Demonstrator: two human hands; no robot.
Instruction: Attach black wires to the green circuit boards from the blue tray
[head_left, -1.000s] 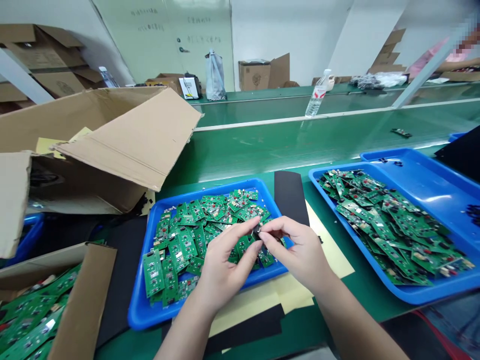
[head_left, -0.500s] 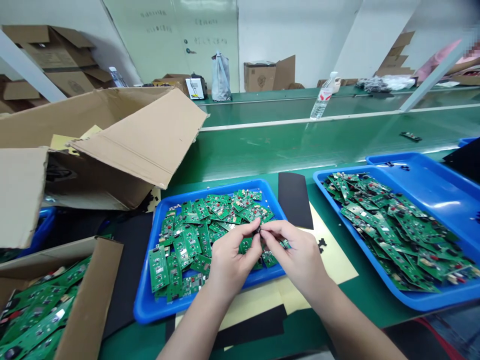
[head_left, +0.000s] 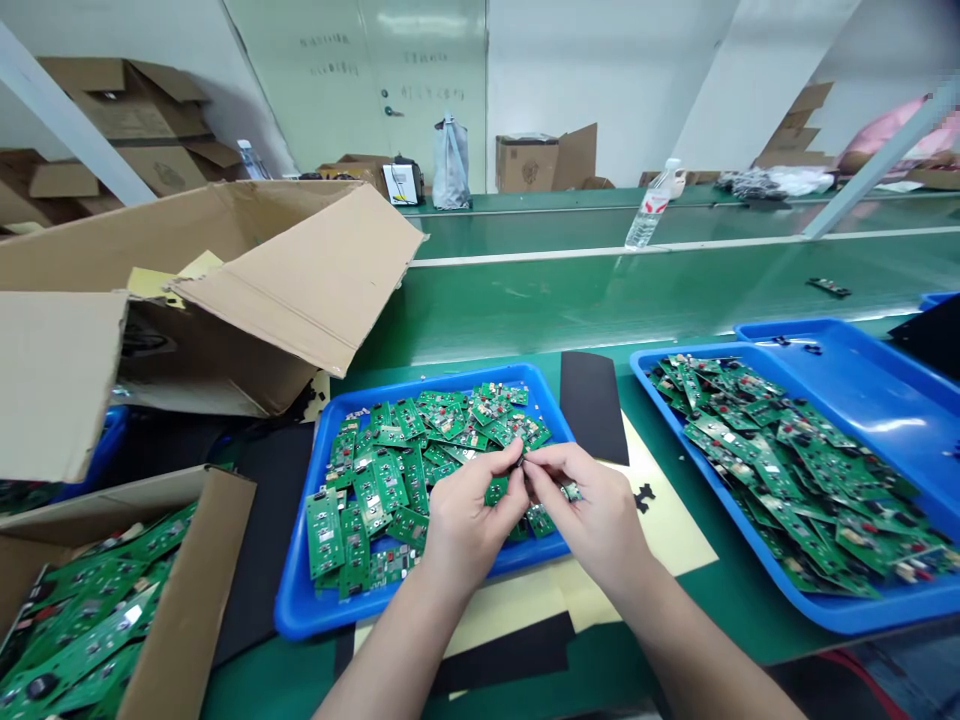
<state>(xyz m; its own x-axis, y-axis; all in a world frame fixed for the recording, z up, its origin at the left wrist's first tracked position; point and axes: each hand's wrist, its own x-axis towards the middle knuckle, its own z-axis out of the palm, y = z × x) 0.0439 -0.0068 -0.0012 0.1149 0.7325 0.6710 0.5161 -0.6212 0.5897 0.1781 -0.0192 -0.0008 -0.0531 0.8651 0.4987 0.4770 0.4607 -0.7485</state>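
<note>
My left hand (head_left: 474, 510) and my right hand (head_left: 589, 500) meet over the right front part of a blue tray (head_left: 296, 600). Thumb and forefinger of each are pinched around a small dark piece (head_left: 520, 461), mostly hidden by the fingertips, so its kind does not show. Beneath and behind the hands, the tray holds many green circuit boards (head_left: 386, 480), lying loosely over one another. Small black parts (head_left: 643, 497) lie on yellow paper (head_left: 675, 530) to the right of my right hand.
On the right, another blue tray (head_left: 750, 560) holds a heap of circuit boards. An open carton (head_left: 307, 280) and a cardboard box (head_left: 229, 540) of boards stand left. Black sheets (head_left: 596, 405) lie around the middle tray. A water bottle (head_left: 651, 208) stands beyond, on the ledge.
The view has shifted slightly, so the surroundings appear a little lower and further right. Both hands keep the same pinch on the small dark piece.
</note>
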